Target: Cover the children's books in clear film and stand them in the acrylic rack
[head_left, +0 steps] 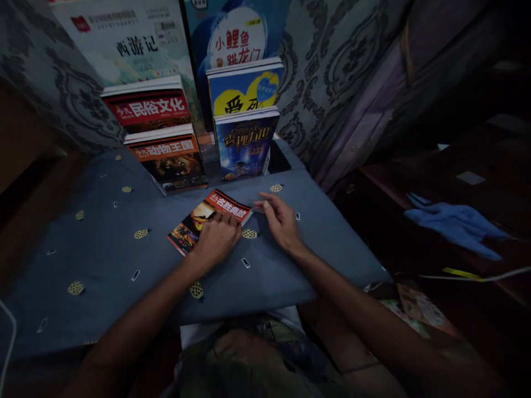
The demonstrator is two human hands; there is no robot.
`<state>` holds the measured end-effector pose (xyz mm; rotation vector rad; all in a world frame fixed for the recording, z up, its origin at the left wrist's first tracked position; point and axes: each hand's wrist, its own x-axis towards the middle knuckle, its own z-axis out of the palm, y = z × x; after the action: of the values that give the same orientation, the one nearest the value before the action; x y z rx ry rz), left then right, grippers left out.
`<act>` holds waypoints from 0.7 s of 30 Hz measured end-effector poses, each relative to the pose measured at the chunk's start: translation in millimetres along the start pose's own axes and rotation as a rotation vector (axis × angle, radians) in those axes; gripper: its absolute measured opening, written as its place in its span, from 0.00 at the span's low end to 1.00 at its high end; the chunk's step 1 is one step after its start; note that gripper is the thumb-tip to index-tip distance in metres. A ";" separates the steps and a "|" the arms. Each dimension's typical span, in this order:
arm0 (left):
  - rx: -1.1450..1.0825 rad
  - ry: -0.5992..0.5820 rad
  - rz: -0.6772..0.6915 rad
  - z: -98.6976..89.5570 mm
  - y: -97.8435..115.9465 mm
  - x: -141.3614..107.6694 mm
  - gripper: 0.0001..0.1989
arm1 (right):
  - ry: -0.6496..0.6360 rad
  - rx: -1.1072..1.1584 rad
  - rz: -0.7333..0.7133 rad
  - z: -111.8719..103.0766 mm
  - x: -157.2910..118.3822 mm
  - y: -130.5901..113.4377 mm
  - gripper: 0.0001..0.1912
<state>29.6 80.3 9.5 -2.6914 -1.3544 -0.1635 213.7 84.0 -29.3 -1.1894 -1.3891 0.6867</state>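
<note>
A small book [186, 228] with a red band, white Chinese title and dark picture cover lies flat and slanted on the tablecloth. My left hand [220, 235] rests on its lower right part, knuckles up and fingers curled in. A small dark patch shows by those fingertips, and whatever they may hold is hidden. Just off the book's right edge, my right hand [282, 224] hovers or rests with thumb and fingers loosely stretched and apart, holding nothing visible. Behind the book stand an orange-banded book [172, 163] with a lion and a blue book [246, 146].
Further back are a red book [149, 108], a yellow-and-blue book [244, 85] and two large books, a pale one [136, 50] and a blue one [199, 33]. A dark flat object [280, 156] lies behind. Blue cloth [456, 221] and a white cable [431, 277] are at right.
</note>
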 end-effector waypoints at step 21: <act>-0.099 -0.007 0.077 -6.0 -20.4 -15.8 0.16 | -0.337 -0.490 -0.311 4.3 -3.6 -1.5 0.17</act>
<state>3.6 79.0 14.4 -2.8231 -1.2740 -0.2202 208.7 81.1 -30.1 -1.2227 -2.0570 0.3398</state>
